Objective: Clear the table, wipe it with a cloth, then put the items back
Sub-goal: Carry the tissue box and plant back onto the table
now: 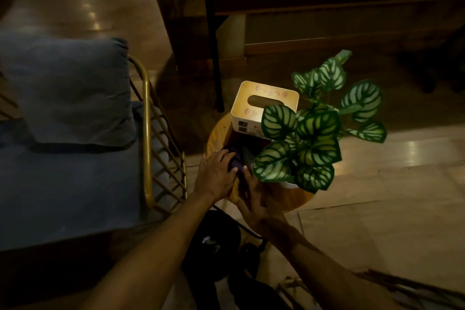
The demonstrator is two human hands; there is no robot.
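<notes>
A small round wooden table [297, 199] carries a white tissue box [261, 108] with a wooden lid at its far side. On its right side stands a potted plant [314, 131] with striped green leaves. A dark purple cloth [237, 162] lies bunched on the near left of the tabletop. My left hand [216, 173] rests on the cloth with fingers curled over it. My right hand [256, 201] lies just beside it at the table's front edge, its fingers touching the cloth. The plant's pot is mostly hidden by leaves.
A blue cushioned chair [75, 184] with a gold metal frame [147, 133] and a pillow stands to the left. A dark wooden bench or table [327, 7] runs along the back. Dark shoes [214, 244] are on the tiled floor below.
</notes>
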